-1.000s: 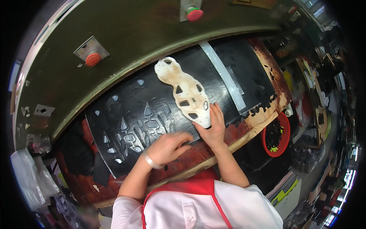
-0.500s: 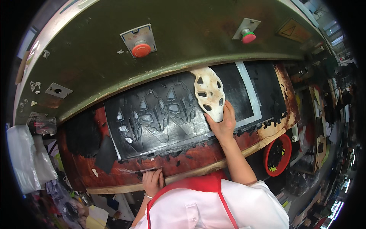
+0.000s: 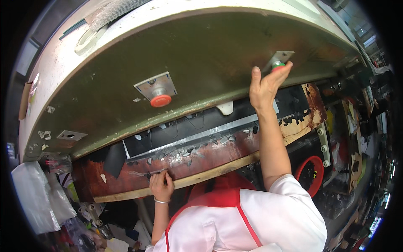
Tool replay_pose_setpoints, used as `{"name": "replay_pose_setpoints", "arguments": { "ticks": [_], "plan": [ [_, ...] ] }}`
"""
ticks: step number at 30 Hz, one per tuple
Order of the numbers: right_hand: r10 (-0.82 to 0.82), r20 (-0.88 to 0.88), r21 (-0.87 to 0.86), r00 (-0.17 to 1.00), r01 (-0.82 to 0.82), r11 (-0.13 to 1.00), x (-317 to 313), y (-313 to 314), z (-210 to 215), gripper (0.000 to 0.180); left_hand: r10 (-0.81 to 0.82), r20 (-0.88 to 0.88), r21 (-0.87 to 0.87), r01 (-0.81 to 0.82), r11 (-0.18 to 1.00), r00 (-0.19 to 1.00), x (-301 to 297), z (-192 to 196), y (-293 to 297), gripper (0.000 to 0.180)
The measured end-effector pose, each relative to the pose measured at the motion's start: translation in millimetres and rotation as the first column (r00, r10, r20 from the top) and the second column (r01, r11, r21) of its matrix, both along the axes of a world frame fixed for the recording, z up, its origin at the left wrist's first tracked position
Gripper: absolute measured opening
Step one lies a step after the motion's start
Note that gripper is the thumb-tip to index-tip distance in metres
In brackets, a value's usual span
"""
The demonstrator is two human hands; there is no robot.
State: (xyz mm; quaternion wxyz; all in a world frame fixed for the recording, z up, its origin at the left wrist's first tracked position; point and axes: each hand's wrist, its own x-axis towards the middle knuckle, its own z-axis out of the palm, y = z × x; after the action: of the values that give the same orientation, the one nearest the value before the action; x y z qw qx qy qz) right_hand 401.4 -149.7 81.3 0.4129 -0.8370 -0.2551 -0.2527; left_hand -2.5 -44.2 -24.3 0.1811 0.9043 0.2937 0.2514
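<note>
My right hand point(image 3: 265, 85) is raised to the olive-green machine front point(image 3: 189, 54), its fingertips pressing a red push button point(image 3: 277, 66) on a small metal plate. My left hand point(image 3: 160, 186) rests low on the wooden front edge point(image 3: 201, 176) of the worn red-brown work bed, its fingers curled over that edge. A second red mushroom button point(image 3: 160, 100) sits on its own plate to the left of my right hand. The pale cut piece point(image 3: 226, 108) shows only as a small tip under the machine head, over the black cutting mat point(image 3: 176, 134).
A red basket point(image 3: 310, 175) stands at the lower right beside the bed. Clear plastic bags point(image 3: 37, 197) hang at the lower left. Cluttered shelves and benches fill the right side. A metal strip point(image 3: 197, 138) runs across the black mat.
My right hand has let go of the pale piece and risen to the right-hand red button. The piece now lies mostly under the machine head. My left hand stays on the front edge.
</note>
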Motion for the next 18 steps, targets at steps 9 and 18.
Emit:
{"name": "replay_pose_setpoints", "arguments": {
  "ticks": [9, 18],
  "plan": [
    [0.026, 0.009, -0.050, 1.000, -0.025, 0.998, -8, -17, -26, 0.102, 0.038, -0.040, -0.017, -0.039, 0.999, 0.998, 23, 7, 41, 0.006],
    [0.358, -0.293, -0.155, 0.887, -0.414, 0.897, -147, -87, -101, 0.014, 0.085, -0.001, 0.007, -0.085, 0.996, 0.996, 8, -32, 54, 0.009]
  ]
}}
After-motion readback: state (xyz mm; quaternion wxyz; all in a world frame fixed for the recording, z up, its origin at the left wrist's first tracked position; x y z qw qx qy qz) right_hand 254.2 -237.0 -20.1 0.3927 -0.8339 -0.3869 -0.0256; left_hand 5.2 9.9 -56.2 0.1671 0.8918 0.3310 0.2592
